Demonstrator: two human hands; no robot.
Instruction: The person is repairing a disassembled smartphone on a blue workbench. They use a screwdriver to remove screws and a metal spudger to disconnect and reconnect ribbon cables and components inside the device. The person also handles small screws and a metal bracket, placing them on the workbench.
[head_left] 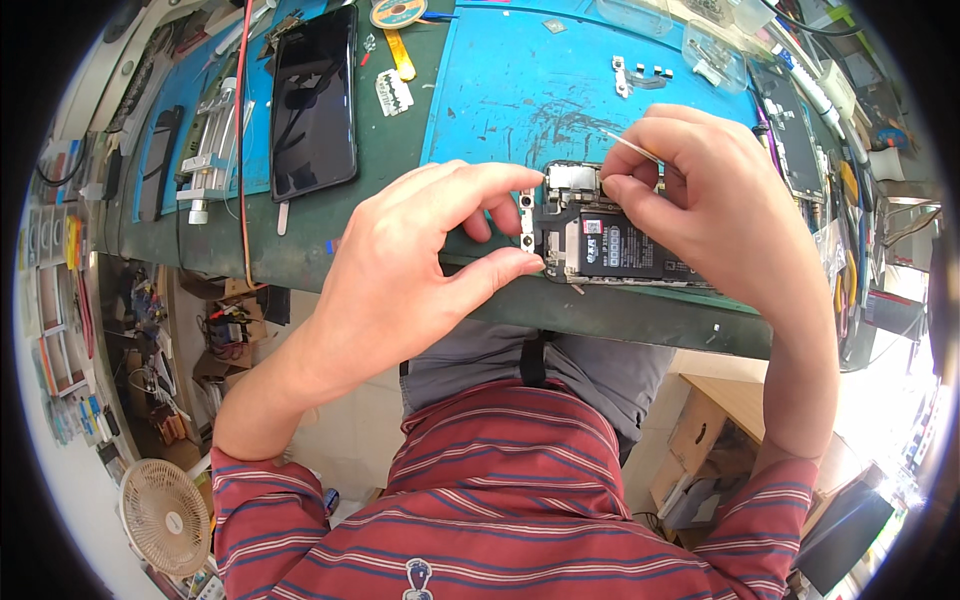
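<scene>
An opened phone (575, 235) lies near the table's front edge, its black battery (630, 250) and inner parts exposed. My left hand (410, 250) grips the phone's left end, thumb on the near side and index finger on the far side. Between those fingers, a narrow silver strip (527, 222) with dark round openings sits against that end. My right hand (700, 190) is closed in a pinch over the phone's far side, on a slim pale tool (630, 146). Its kind cannot be made out, and the fingers hide its lower part.
A large dark phone (315, 105) lies at the far left, beside a metal clamp fixture (213, 150). Behind my hands, a blue mat (500, 95) carries a small metal part (640, 76). A jagged white blade (394, 92) and solder spool (398, 10) lie near its left edge.
</scene>
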